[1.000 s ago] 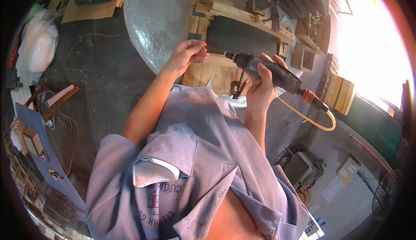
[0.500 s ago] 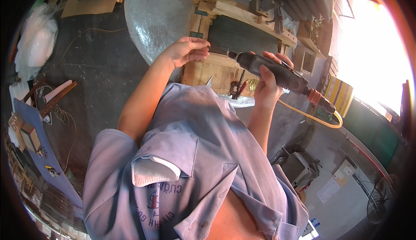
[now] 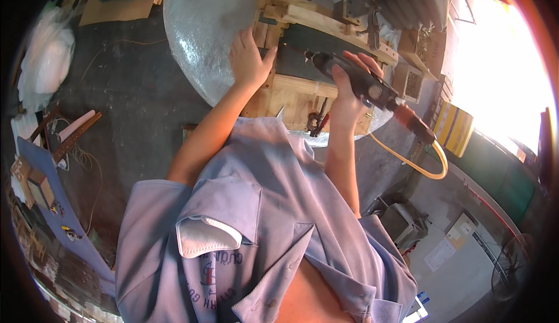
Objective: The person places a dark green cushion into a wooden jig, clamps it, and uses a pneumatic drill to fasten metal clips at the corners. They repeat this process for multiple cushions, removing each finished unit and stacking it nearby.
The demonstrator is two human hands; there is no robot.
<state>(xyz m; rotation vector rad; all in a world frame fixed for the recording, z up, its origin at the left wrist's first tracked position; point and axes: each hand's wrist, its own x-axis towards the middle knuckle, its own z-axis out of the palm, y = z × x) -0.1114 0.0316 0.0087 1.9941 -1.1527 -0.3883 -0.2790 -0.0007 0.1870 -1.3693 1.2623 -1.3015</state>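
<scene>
My right hand [image 3: 349, 106] is wrapped around a black air screwdriver [image 3: 372, 92], its bit pointing left over the dark panel [image 3: 294, 39]. Whether a screw sits on the bit is too small to tell. Fingers stretched out and thumb apart, my left hand [image 3: 249, 61] lies at the left end of the wooden frame [image 3: 317, 19] that surrounds the panel. Nothing shows in it, though its underside is hidden. A yellow air hose [image 3: 407, 163] loops from the tool's back end.
The frame rests on a round surface covered in clear plastic [image 3: 195, 43]. A dark hand tool with red parts [image 3: 317, 124] lies at its near side. Cardboard boxes [image 3: 428, 52] stand to the right, a plastic bag [image 3: 49, 55] far left.
My left hand has moved away from the driver's bit, forward and a little left, and its pinched fingers have spread. The screwdriver has shifted slightly forward and left.
</scene>
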